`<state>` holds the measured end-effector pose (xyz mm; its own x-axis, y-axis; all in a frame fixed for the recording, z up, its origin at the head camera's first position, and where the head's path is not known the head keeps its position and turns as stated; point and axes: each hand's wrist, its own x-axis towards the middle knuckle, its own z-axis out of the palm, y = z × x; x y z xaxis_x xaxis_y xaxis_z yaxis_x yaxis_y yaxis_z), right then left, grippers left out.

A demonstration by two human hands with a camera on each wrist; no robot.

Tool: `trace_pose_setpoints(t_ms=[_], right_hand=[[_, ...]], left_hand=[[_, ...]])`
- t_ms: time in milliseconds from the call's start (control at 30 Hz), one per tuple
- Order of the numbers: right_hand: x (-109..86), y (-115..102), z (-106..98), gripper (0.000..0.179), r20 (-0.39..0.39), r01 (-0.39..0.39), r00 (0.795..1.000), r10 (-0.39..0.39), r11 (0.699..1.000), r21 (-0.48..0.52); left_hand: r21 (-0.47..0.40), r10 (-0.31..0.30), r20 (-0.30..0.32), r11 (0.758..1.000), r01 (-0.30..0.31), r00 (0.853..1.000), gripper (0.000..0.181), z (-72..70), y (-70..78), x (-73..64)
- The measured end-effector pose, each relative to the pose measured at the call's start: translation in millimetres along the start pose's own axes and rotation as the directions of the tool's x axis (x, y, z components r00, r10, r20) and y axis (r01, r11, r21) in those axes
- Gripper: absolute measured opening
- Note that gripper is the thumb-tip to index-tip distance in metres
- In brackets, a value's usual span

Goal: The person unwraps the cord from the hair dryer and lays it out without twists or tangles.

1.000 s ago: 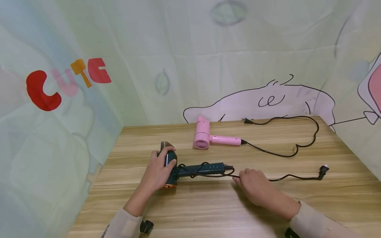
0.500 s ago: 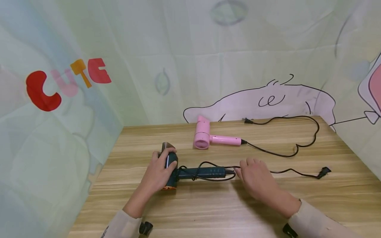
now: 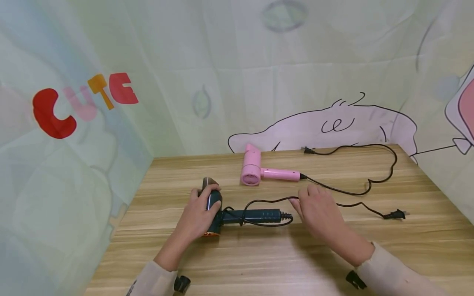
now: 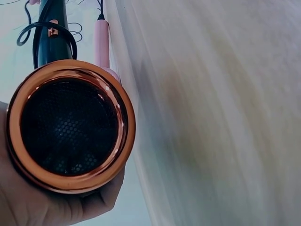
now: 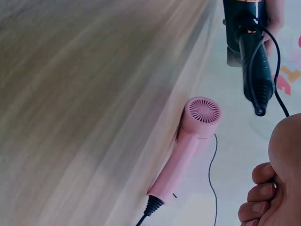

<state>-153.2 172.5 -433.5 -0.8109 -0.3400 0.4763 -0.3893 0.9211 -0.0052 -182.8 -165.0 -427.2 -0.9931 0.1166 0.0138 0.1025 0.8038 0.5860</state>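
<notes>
A dark green hair dryer (image 3: 252, 216) lies with its handle to the right and its barrel under my left hand (image 3: 198, 213), which grips it from above. Its copper-ringed rear grille (image 4: 70, 127) fills much of the left wrist view. A black power cord (image 3: 272, 201) loops round the handle near the barrel and runs to my right hand (image 3: 320, 211). The fingers of that hand curl round the cord, to the right of the handle's end. Beyond the hand, the cord trails to a two-pin plug (image 3: 397, 214). In the right wrist view the curled fingers (image 5: 263, 191) show beside the cord.
Behind the green dryer a pink hair dryer (image 3: 279, 174) lies on the wooden table (image 3: 259, 263). Its black cord (image 3: 393, 164) curves along the right and back to a plug (image 3: 308, 150). A printed curtain (image 3: 237, 82) hangs along the table's back and sides.
My right hand has moved away from me and pulled the cord up off the handle, so fewer turns cross it. The plug end has shifted and turned. My left hand stays on the dryer.
</notes>
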Motion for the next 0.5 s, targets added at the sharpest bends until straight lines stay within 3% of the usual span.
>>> trace_pose_setpoints(t_ms=[100, 300, 500], right_hand=[[-0.7, -1.3, -3.8, 0.040, -0.037, 0.011, 0.999, -0.011, 1.000, 0.008], [-8.7, -5.6, -13.1, 0.062, -0.144, 0.083, 0.986, -0.085, 0.996, -0.017], [-20.7, -10.4, -18.2, 0.062, -0.093, 0.101, 0.991, -0.101, 0.995, -0.009]], left_hand=[[-0.005, 0.002, -0.011, 1.000, -0.002, 1.000, 0.039, 1.1, -0.6, 0.7], [-0.029, -0.006, -0.038, 1.000, 0.005, 0.999, 0.039, 1.8, -1.6, 3.6], [-0.034, -0.020, -0.068, 0.999, 0.018, 0.997, 0.039, 1.8, -1.4, 6.3]])
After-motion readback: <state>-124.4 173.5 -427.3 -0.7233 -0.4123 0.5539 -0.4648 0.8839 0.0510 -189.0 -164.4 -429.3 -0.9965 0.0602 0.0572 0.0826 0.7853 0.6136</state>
